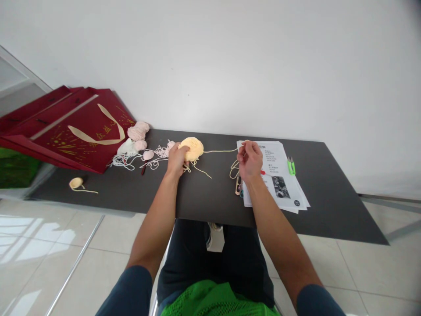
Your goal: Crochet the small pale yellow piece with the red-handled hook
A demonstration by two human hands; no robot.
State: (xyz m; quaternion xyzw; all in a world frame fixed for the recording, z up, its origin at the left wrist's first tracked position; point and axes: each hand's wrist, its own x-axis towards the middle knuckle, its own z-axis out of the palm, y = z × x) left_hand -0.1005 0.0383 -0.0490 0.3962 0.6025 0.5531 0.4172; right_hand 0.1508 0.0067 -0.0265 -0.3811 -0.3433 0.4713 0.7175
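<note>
Our left hand (178,159) grips the roundish yellow yarn ball (194,148) just left of frame centre; our right hand (250,159) pinches its strand (219,151), whose long axis runs rightward, nearly level. Papers (279,156) lie right of centre on the desk (329,197), red bags (62,131) far left.

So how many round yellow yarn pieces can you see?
2: a large yarn piece in the left hand, and a small yarn piece toward the left end of the dark table. Others could be hidden behind the red bags.
</note>
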